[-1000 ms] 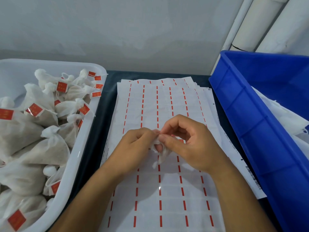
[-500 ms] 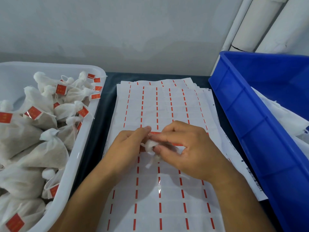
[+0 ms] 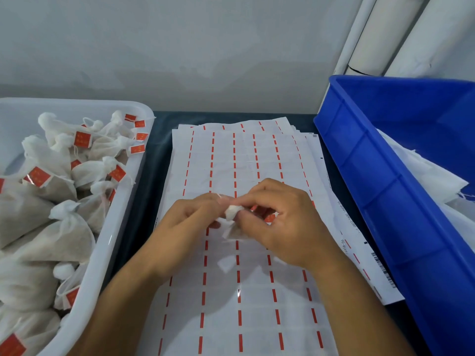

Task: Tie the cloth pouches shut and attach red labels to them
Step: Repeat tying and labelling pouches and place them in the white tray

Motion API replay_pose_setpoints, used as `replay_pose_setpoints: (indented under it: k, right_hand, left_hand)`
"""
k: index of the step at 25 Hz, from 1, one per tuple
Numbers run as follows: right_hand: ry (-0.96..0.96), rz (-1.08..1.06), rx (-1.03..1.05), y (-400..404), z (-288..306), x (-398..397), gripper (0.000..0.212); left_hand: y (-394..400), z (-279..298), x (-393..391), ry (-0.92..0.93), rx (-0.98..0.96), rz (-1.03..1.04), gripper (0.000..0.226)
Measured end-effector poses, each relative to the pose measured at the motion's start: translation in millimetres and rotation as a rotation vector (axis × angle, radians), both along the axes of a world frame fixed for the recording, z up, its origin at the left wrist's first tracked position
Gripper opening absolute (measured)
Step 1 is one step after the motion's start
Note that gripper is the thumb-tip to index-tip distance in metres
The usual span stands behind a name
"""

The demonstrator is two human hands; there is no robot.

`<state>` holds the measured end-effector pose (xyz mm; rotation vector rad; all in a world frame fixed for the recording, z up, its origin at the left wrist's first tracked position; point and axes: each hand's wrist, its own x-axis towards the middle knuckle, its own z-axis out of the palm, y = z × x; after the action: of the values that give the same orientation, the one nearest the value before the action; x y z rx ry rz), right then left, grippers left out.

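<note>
A small white cloth pouch (image 3: pixel 233 213) is held between both hands above the label backing sheets (image 3: pixel 231 160). My left hand (image 3: pixel 190 217) pinches its gathered top from the left. My right hand (image 3: pixel 280 222) curls round it from the right, with a red label (image 3: pixel 270 218) showing under its fingers. Most of the pouch's body is hidden by my fingers; a bit of cloth hangs below them.
A white tub (image 3: pixel 110 240) at the left holds several tied pouches with red labels (image 3: pixel 82 139). A blue bin (image 3: pixel 385 191) at the right holds white cloth (image 3: pixel 431 176). The backing sheets lie on a dark table (image 3: pixel 159 140), with white pipes (image 3: pixel 380 34) behind.
Both hands have shifted slightly away from me over the sheets while working the pouch's top. The bunched cloth now shows more between the fingertips.
</note>
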<state>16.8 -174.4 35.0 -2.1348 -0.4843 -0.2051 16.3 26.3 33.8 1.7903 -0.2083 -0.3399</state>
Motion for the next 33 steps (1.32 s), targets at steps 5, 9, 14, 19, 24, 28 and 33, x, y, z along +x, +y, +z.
replay_pose_setpoints:
  k: [5,9,14,19,24,28,33]
  right_hand:
    - [0.01,-0.079,0.193,2,0,1,0.007]
    - [0.014,-0.089,0.293,6,2,0,0.009]
    - [0.047,-0.09,0.372,10,5,0,0.012]
    - [0.086,-0.096,0.384,13,7,-1,0.007]
    - [0.108,-0.143,0.353,13,5,-1,0.01]
    - [0.159,-0.184,0.344,13,4,1,0.013]
    - [0.336,-0.118,0.414,11,2,3,0.017]
  left_hand:
    - [-8,1,0,-0.027,-0.144,-0.044,0.023]
    - [-15,0,-2,0.006,-0.241,0.037,0.027]
    - [-22,-2,-4,0.032,-0.351,0.14,0.028]
    - [-25,0,-6,0.021,-0.348,0.188,0.027]
    - [-28,0,-7,-0.074,-0.204,0.295,0.029]
    - [-34,1,-8,-0.108,-0.133,0.415,0.023]
    - [-31,0,-8,-0.088,-0.142,0.438,0.02]
